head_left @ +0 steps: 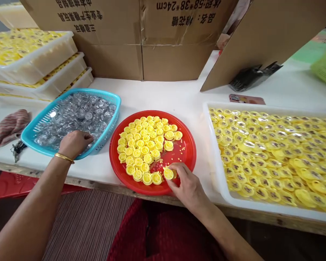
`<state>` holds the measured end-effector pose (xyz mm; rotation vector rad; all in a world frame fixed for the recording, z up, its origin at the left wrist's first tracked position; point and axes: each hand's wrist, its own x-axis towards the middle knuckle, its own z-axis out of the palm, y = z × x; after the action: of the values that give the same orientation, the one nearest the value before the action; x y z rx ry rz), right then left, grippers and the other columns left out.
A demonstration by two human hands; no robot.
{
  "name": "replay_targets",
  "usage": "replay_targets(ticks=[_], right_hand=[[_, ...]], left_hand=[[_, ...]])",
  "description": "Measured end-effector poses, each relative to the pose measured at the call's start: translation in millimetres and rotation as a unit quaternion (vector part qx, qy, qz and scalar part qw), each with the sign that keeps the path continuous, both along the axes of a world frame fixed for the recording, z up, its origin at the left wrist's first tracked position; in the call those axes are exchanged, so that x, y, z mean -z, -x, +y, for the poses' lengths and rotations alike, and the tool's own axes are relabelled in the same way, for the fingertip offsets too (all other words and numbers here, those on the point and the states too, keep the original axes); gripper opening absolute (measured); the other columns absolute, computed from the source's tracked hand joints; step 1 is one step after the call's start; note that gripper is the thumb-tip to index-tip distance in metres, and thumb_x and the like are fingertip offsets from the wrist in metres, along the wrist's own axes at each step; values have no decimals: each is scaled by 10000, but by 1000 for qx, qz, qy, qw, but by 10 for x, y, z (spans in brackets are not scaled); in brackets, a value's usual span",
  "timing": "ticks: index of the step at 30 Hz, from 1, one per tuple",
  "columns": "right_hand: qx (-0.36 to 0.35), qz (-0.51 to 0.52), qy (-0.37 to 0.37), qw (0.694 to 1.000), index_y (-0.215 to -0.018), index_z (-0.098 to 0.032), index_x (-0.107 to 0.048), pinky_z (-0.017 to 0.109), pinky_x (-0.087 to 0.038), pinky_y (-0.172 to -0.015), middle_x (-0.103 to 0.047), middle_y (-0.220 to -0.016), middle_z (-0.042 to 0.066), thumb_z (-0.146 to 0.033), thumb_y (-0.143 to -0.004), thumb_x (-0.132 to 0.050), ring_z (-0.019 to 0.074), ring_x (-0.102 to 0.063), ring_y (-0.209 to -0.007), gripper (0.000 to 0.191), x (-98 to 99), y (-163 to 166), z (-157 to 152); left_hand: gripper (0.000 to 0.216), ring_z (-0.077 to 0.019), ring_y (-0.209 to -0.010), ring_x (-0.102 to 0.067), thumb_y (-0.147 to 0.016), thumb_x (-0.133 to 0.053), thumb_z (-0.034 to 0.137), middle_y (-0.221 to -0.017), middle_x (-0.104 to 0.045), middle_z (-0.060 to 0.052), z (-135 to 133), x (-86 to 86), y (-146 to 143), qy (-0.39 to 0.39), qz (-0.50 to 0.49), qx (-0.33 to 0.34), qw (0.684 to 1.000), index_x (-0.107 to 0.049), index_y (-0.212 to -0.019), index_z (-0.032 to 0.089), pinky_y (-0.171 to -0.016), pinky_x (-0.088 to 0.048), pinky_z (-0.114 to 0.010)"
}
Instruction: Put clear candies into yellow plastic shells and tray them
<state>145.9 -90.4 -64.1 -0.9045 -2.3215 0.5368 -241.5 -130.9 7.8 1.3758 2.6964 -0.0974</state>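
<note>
My right hand (187,185) pinches a small round yellow plastic cup (168,173) between thumb and fingers at the near right side of a red round tray (188,159). Many similar yellow cups (139,143) stand packed on that tray, and tiny yellow bits (176,158) lie scattered beside them. My left hand (75,142), with a gold bangle at the wrist, is over the near right part of a blue basket (115,103). Clear plastic caps (81,114) fill the basket. The left fingers are curled downward, and what they hold, if anything, is hidden.
On the right is a white tub (222,194) of yellow pieces with dark centres. Stacked white tubs (57,59) stand at the left. Cardboard boxes (176,59) wall the back. A phone (247,99), a black plastic bag (251,78), keys (17,148) and a striped cloth (13,125) lie on the table.
</note>
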Motion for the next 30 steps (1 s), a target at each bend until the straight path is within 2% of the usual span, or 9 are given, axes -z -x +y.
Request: replay_targets(ticks=[6,10,13,15,17,20,23,27,30], right_hand=[[-12,23,16,1000,-1072,-220,-461,354,-561,-838,-566,-1044,101,-5,-758,-501,229,-616,-999,382,35,90,-102],[3,45,32,998,-1061,-224,-469,365,-564,-825,-566,-1030,95,-19,-754,-510,230,-618,-975,371,73,121,-99],[6,63,49,997,-1040,-224,-482,355,-560,-816,-583,-1015,90,-36,-766,-521,221,-622,-957,335,91,123,-88],[10,81,72,994,-1008,-221,-496,357,-551,-825,-604,-1005,89,-60,-771,-542,219,-627,-952,289,72,122,-82],[38,99,136,985,-963,-216,-511,363,-549,-807,-631,-972,81,-118,-775,-589,217,-644,-904,226,23,123,-71],[79,148,315,934,-933,-217,-517,335,-554,-720,-659,-899,49,-249,-775,-658,196,-663,-799,214,-84,141,-34],[80,238,454,855,-899,-221,-505,292,-552,-671,-646,-815,0,-330,-758,-693,163,-660,-726,258,-169,180,16],[83,333,504,793,-968,-230,-551,278,-551,-729,-656,-949,-4,-326,-725,-735,140,-652,-777,319,-220,239,52],[74,366,535,758,-1064,-246,-590,291,-527,-833,-675,-1046,6,-283,-724,-738,157,-642,-930,373,-260,254,47]], left_hand=[[307,-170,-746,-559,-767,-606,406,-811,-696,-14,12,1,-46,-103,-7,-46,994,-728,-932,178,-643,-343,-214],[237,-139,-714,-578,-698,-692,329,-703,-657,33,-15,-9,-148,-214,-91,-80,969,-724,-867,165,-673,-375,-204],[205,-124,-653,-547,-704,-692,342,-625,-614,49,-42,-45,-208,-263,-103,-95,955,-727,-813,172,-641,-368,-213],[216,-115,-616,-521,-714,-685,363,-598,-593,48,-53,-88,-248,-297,-114,-113,941,-727,-801,170,-613,-363,-221],[222,-110,-612,-516,-705,-693,366,-615,-605,39,-57,-139,-319,-332,-155,-140,920,-723,-800,168,-602,-372,-223],[227,-121,-703,-568,-656,-737,330,-755,-678,12,-62,-180,-561,-373,-301,-124,869,-711,-819,174,-656,-429,-227],[241,-149,-760,-618,-616,-757,283,-857,-714,-21,-82,-122,-1013,-362,-439,-18,822,-699,-827,181,-711,-493,-265],[84,-131,-591,-587,-689,-701,250,-678,-675,-5,-117,56,-1720,-334,-428,112,832,-686,-752,196,-580,-484,-251],[29,-117,-591,-570,-750,-672,220,-667,-654,5,-104,161,-2055,-336,-395,162,839,-658,-733,201,-568,-454,-227]])
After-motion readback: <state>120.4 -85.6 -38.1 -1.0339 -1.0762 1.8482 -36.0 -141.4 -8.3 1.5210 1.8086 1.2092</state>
